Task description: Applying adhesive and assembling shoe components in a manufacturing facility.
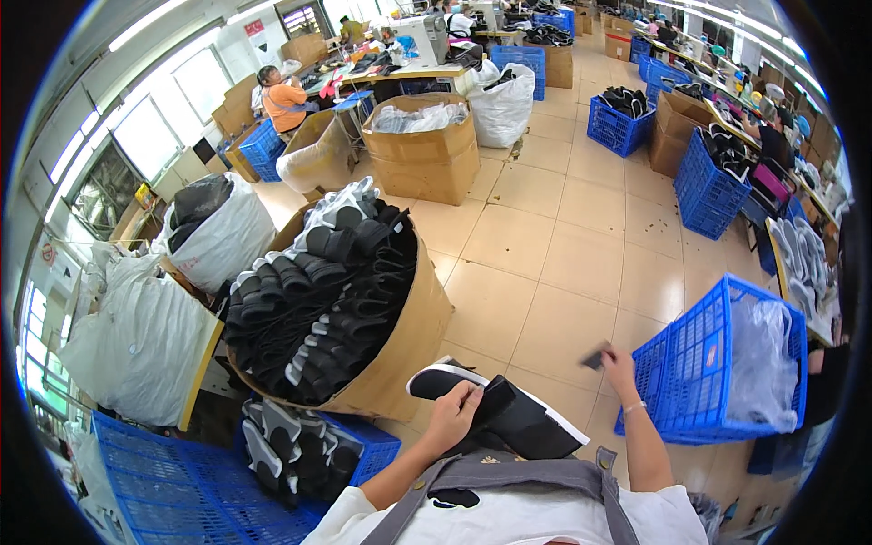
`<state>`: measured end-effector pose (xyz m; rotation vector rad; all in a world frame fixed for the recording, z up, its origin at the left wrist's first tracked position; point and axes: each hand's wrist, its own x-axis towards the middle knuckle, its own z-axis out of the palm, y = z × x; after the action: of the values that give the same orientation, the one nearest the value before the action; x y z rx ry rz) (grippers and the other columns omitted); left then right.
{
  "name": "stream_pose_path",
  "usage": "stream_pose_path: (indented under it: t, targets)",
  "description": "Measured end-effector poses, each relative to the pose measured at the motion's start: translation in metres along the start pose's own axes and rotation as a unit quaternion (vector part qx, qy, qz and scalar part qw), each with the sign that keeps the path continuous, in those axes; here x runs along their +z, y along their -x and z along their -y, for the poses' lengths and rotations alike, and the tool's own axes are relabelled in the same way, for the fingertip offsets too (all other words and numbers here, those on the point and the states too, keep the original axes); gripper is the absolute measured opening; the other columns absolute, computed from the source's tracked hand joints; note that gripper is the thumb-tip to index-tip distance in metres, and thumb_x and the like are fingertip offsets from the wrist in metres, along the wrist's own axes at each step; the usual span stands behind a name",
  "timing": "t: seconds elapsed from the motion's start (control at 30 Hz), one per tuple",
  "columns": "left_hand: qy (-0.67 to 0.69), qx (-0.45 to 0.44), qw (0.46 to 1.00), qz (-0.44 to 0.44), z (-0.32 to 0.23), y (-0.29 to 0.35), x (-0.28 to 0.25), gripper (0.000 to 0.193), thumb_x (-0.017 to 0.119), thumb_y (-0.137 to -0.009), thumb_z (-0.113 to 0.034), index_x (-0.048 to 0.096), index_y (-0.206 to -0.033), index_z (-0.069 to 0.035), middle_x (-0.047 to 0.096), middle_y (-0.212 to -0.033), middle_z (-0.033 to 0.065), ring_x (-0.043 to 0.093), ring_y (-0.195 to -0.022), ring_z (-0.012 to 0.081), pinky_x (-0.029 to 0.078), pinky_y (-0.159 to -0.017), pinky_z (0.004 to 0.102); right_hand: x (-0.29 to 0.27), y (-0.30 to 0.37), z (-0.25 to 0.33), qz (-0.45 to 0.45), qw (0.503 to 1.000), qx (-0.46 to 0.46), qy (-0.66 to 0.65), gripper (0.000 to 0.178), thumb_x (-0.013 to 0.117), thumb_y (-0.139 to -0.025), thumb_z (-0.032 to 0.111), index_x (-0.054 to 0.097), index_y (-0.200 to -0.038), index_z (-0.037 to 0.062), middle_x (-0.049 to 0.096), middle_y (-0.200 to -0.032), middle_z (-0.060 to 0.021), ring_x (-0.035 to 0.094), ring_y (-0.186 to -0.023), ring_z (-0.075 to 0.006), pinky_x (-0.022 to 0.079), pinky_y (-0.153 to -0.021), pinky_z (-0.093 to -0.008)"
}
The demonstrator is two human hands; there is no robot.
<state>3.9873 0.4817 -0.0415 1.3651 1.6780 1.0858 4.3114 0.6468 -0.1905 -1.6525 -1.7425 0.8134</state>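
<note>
My left hand (454,416) is closed on a black shoe upper (495,400) in front of my body. Just beyond and beside it are black pieces with white edges (545,427), apparently more shoe uppers; how they are supported is hidden. Off to the right, my right hand (620,371) pinches a small dark flat piece (595,355), apart from the uppers. Left of my left hand stands a large cardboard box (422,318), packed with rows of black uppers (318,300), some showing white or grey parts.
Blue crates (672,372) stand close on my right, one holding clear plastic bags (761,359). At lower left, another blue crate (377,452) holds grey and black uppers. White sacks (136,336) lean at left. Tiled floor (563,318) runs ahead, with people at benches on both sides.
</note>
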Motion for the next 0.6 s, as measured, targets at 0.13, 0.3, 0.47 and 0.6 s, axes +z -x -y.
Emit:
stream_pose_path:
  t: [0.13,0.3,0.47,0.6]
  targets:
    - [-0.032,0.047,0.998,-0.038,0.008,-0.092,0.009,0.021,0.052,-0.090,-0.019,0.054,-0.082,0.000,0.049,-0.059,0.0138,0.048,-0.052,0.0213,0.039,-0.052,0.0310,0.016,-0.096,0.193,0.234,0.941,-0.225,-0.098,0.021,0.054,-0.086,0.019,0.065,-0.094,0.0038,0.062,-0.086,-0.0113,0.059,-0.077,-0.0228,0.047,-0.070,-0.0309]
    - [-0.056,0.104,0.991,-0.065,0.018,-0.233,0.001,0.019,0.054,-0.089,-0.019,0.055,-0.081,-0.002,0.052,-0.062,0.0181,0.052,-0.054,0.0321,0.040,-0.051,0.0357,0.060,-0.187,0.261,0.364,0.874,-0.319,-0.038,0.034,0.066,-0.078,0.036,0.063,-0.091,0.0046,0.061,-0.085,-0.0116,0.058,-0.075,-0.0248,0.046,-0.066,-0.0323]
    - [-0.060,0.187,0.978,-0.065,0.012,-0.370,-0.015,0.013,0.057,-0.086,-0.016,0.057,-0.081,-0.004,0.053,-0.062,0.0170,0.054,-0.054,0.0327,0.041,-0.048,0.0373,0.069,-0.286,0.287,0.341,0.919,-0.128,-0.153,0.019,0.068,-0.077,0.019,0.062,-0.085,0.0027,0.060,-0.076,-0.0120,0.058,-0.068,-0.0240,0.045,-0.062,-0.0295]
    - [-0.045,0.204,0.976,-0.060,0.007,-0.460,-0.024,0.012,0.059,-0.085,-0.016,0.058,-0.081,-0.006,0.055,-0.062,0.0148,0.055,-0.054,0.0315,0.043,-0.049,0.0363,0.081,-0.353,0.310,0.177,0.946,-0.250,-0.107,0.013,0.067,-0.076,0.013,0.061,-0.081,0.0022,0.058,-0.071,-0.0105,0.057,-0.066,-0.0213,0.044,-0.061,-0.0283]
